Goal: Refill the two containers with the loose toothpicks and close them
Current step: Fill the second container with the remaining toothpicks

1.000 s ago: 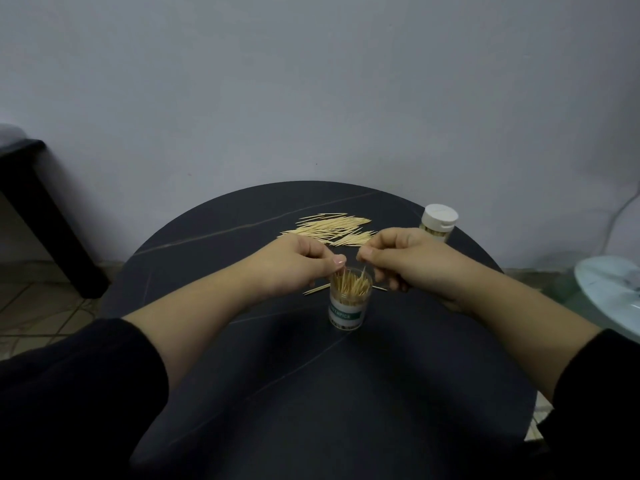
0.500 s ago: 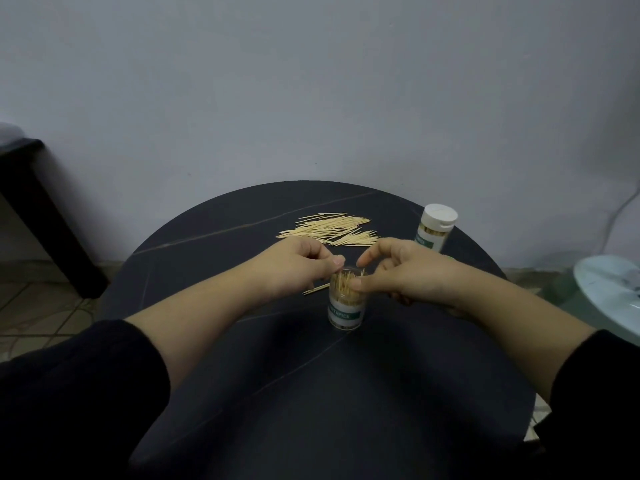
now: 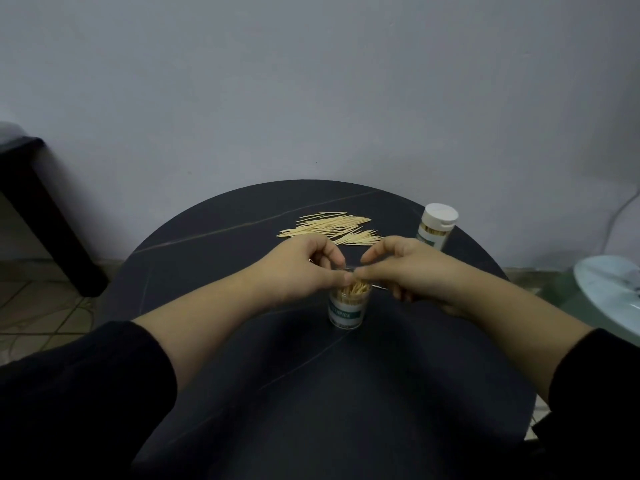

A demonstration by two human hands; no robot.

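A clear open container [image 3: 347, 311] with a green label stands mid-table, packed with upright toothpicks [image 3: 353, 289]. My left hand [image 3: 301, 268] has its fingers curled, and thumb and forefinger pinch the container's left rim. My right hand [image 3: 408, 268] comes in from the right, its thumb and arched forefinger pinched together on the toothpick tips at the mouth. A pile of loose toothpicks [image 3: 332, 226] lies behind my hands. A second container [image 3: 435, 227] with a white lid on it stands at the back right.
The round dark table [image 3: 242, 341] ends close behind the pile, with a grey wall beyond. A dark piece of furniture [image 3: 41, 209] stands at the left. A pale round surface [image 3: 609, 289] sits off the table's right edge. One stray toothpick [image 3: 381, 287] lies by my right hand.
My right hand has dropped from above the container down to its mouth, and the toothpicks have sunk further in. My left hand has stayed at the rim.
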